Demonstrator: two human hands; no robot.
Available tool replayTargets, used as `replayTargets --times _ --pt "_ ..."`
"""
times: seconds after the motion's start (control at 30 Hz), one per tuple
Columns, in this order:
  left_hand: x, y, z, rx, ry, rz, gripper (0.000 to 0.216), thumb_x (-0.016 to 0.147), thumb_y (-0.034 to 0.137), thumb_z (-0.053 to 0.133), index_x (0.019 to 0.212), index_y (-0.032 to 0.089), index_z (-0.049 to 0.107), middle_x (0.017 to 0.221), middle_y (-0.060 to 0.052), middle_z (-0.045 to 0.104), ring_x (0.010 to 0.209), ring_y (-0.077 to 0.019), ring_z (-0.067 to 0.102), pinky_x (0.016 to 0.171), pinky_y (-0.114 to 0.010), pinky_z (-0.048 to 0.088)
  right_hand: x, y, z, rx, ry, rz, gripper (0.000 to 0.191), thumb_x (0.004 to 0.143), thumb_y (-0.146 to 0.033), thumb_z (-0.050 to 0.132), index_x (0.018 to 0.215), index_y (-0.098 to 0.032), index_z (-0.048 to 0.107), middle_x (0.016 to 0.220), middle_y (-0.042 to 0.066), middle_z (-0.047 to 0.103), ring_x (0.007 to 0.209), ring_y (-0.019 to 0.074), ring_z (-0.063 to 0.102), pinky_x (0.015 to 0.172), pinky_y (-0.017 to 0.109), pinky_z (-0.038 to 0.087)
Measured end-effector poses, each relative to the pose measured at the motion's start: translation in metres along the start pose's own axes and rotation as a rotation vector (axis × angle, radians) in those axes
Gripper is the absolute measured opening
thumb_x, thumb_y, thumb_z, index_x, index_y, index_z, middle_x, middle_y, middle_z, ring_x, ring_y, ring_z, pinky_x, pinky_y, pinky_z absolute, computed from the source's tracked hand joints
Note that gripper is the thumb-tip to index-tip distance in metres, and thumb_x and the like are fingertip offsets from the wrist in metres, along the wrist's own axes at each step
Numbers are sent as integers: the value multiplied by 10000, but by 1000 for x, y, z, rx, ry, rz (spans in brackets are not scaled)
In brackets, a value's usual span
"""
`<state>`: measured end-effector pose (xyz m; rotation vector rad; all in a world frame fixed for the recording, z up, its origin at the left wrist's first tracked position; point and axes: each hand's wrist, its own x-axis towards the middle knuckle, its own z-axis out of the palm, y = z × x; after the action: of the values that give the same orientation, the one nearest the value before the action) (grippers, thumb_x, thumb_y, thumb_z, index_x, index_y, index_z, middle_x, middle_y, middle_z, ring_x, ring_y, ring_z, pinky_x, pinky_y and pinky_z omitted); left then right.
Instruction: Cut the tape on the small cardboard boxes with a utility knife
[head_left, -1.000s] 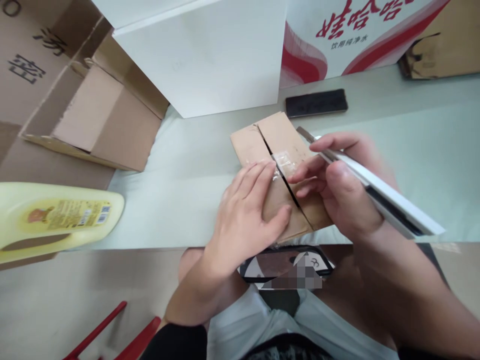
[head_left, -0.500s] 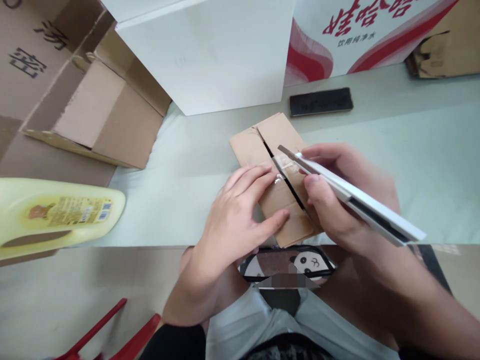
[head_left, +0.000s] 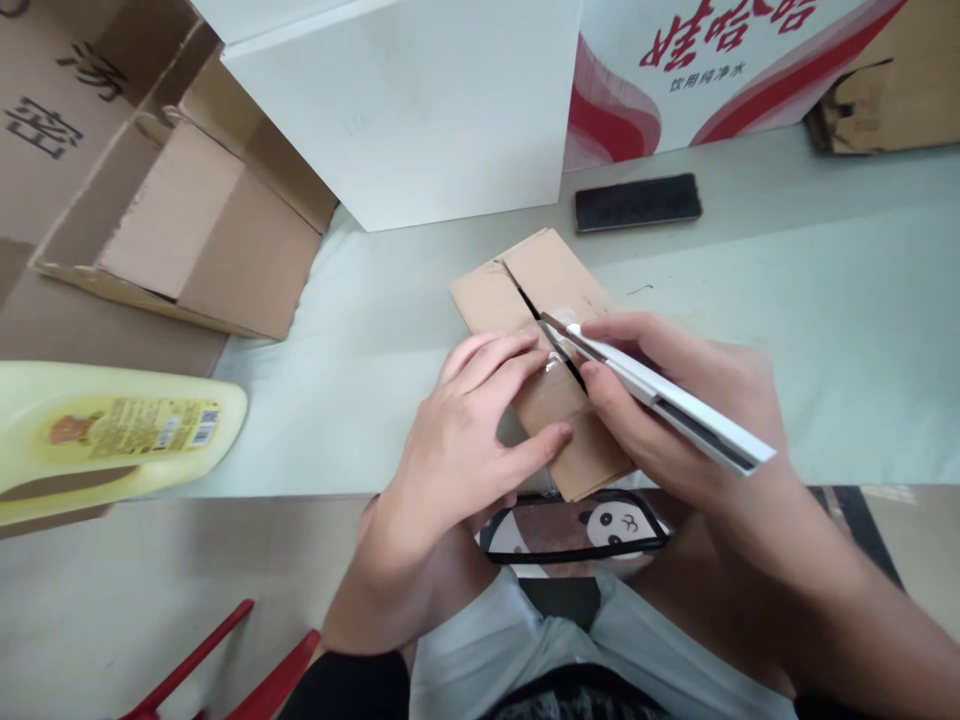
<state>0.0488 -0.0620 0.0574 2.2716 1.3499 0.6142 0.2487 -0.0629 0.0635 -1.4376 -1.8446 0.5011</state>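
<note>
A small brown cardboard box (head_left: 559, 280) lies on the pale table (head_left: 825, 330), its two top flaps meeting at a dark seam crossed by a strip of clear tape. My left hand (head_left: 469, 440) rests flat on the left flap, fingers spread, pressing the box down. My right hand (head_left: 675, 410) is closed round a white utility knife (head_left: 660, 398). The blade tip sits at the taped seam in the middle of the box.
A black phone (head_left: 637, 202) lies behind the box. A large white box (head_left: 420, 110) and a red-and-white printed carton (head_left: 720, 70) stand at the back. An open cardboard carton (head_left: 187, 230) sits at the left, a yellow plastic jug (head_left: 112, 430) at the near left edge.
My right hand has brought the knife down and left, from the box's right side to the taped seam. The left hand has stayed on the box.
</note>
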Motion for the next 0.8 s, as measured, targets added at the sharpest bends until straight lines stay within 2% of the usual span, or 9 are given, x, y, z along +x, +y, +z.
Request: replayTargets --times 0.17,0.5,0.8 --pt "0 -1 0 -2 0 0 479 940 455 716 1345 210 646 1474 -107 640 1410 -323 525 1200 -540 460 1 2 2 -26 -5 -15 198 926 -318 621 1069 -241 735 798 19 773 588 157 681 538 279 511" --pt "0 -1 0 -2 -3 1 493 941 454 715 1352 192 644 1480 -115 634 1417 -320 519 1211 -534 449 4 -2 -1 -10 -63 -56 206 955 -314 575 1051 -238 741 925 60 798 697 213 721 557 319 480" --pt "0 0 1 -10 -3 -11 475 942 454 709 1354 226 646 1485 -99 633 1420 -324 520 1218 -550 435 4 0 2 -35 -38 -61 180 942 -316 588 1036 -260 731 927 41 802 724 201 724 544 305 443"
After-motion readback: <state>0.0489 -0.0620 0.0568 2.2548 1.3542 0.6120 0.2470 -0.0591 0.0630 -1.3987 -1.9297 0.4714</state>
